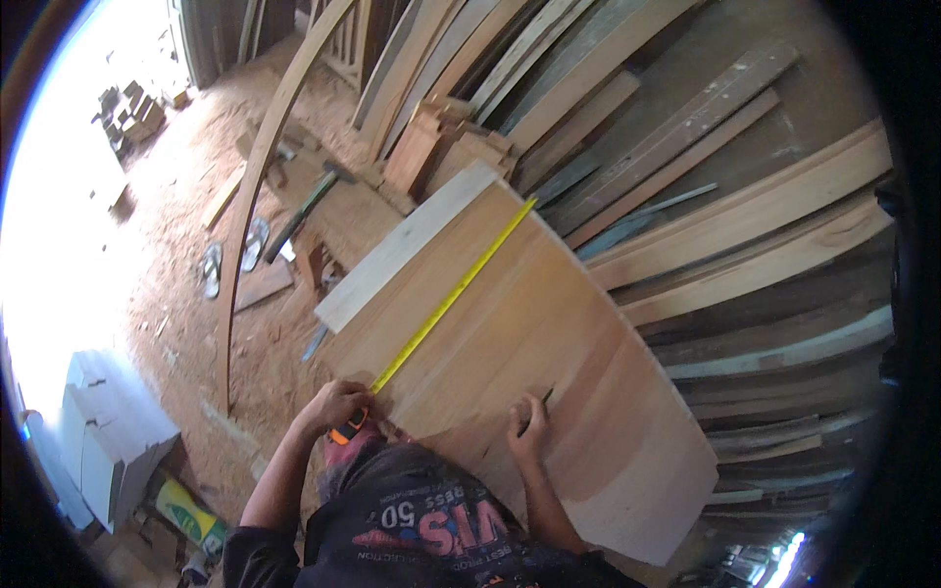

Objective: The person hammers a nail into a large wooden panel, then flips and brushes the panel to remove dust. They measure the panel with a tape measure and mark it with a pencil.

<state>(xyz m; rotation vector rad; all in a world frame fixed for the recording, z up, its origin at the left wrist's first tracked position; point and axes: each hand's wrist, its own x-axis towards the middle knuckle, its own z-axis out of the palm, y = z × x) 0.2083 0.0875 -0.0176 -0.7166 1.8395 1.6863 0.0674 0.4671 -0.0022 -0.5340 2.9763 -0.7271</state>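
A large wooden panel (598,412) lies in front of me, with a pale strip (412,250) along its far left edge. My left hand (338,404) is closed round an orange and black tape measure (349,425) at the panel's near left edge. From it the yellow blade (456,292) stretches straight across the panel to the far edge. Over the panel's middle, my right hand (529,429) holds a thin dark pencil (548,396) in curled fingers, its tip pointing away from me.
Long planks (745,225) are stacked beyond the panel and to the right. A hammer (302,211) rests on a low wooden bench (338,220), near slippers (257,243). One long narrow strip (257,167) rises at the left. A white box-like stack (127,431) stands at lower left on the sawdust-covered floor (167,323).
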